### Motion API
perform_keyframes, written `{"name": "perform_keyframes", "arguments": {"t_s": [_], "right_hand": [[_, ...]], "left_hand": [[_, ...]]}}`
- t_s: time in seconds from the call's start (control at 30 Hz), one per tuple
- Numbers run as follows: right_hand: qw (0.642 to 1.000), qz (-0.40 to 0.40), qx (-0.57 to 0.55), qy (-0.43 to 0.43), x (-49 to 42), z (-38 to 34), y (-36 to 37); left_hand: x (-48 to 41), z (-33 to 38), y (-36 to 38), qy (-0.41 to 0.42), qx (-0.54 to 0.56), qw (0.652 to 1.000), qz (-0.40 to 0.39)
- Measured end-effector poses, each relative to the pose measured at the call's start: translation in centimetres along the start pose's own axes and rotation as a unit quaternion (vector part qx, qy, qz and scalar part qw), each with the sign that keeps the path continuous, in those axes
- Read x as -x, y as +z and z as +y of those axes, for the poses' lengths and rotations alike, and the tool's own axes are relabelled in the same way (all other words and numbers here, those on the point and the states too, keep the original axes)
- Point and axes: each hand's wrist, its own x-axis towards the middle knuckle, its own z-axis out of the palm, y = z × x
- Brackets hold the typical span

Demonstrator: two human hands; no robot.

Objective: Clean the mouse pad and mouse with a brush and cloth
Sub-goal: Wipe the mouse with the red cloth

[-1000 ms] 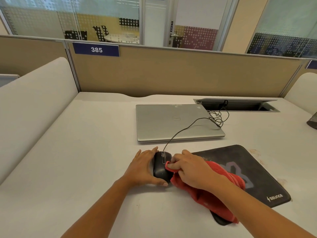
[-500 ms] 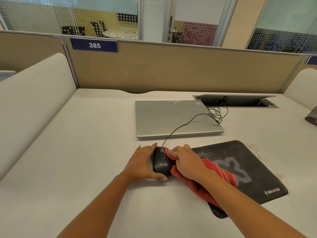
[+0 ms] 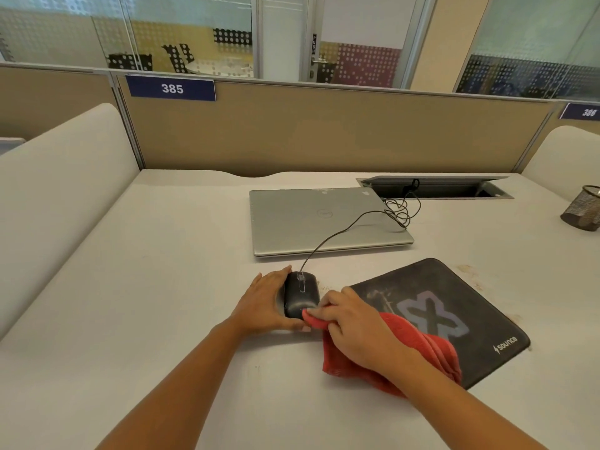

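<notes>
BODY | a person's left hand (image 3: 264,303) and right hand (image 3: 354,326), both bare; WRISTS | bare on both sides; FOREARMS | slim, bare along their whole visible length; FINGERS (image 3: 328,302) | slender; nail detail too small to tell

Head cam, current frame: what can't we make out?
All head view:
- brush: not in view.
- mouse near end: covered by red cloth and right hand; left side behind left hand.
- mouse pad near-left corner: under the cloth and right forearm.
- cable plug: lost inside the desk tray.
- mesh cup: cut off by right edge, contents unseen.
</notes>
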Motion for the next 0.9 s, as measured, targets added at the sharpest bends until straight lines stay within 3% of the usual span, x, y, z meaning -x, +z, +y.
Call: {"name": "perform_keyframes", "arguments": {"t_s": [0.1, 0.17, 0.27, 0.6, 0.67, 0.77, 0.9], "right_hand": [[0.997, 0.064, -0.022, 0.048, -1.4, 0.6, 0.0], [0.996, 0.067, -0.012, 0.059, -1.9, 0.6, 0.6], [0.999, 0.033, 0.025, 0.028, -1.3, 0.2, 1.8], [0.990, 0.042, 0.085, -0.104, 1.5, 0.9, 3.1], [0.987, 0.000, 0.106, -0.121, 1.7, 0.6, 3.0], [0.997, -0.009, 0.014, -0.081, 1.3, 0.8, 1.8], [0.990, 0.084, -0.110, 0.011, -0.1, 1.5, 1.1]], "left_hand": [[0.2, 0.0, -0.3, 0.000, -0.006, 0.999, -0.032], [0.2, -0.3, -0.5, 0.001, -0.009, 0.999, -0.053], [0.3, -0.4, -0.7, -0.007, 0.009, 0.998, -0.068], [0.6, 0.0, -0.8, -0.014, 0.027, 0.998, -0.058], [0.6, -0.1, -0.7, -0.009, 0.023, 0.998, -0.049], [0.6, -0.4, -0.6, -0.006, 0.020, 0.999, -0.043], [0.6, -0.6, -0.5, -0.012, 0.027, 0.999, -0.045]]}}
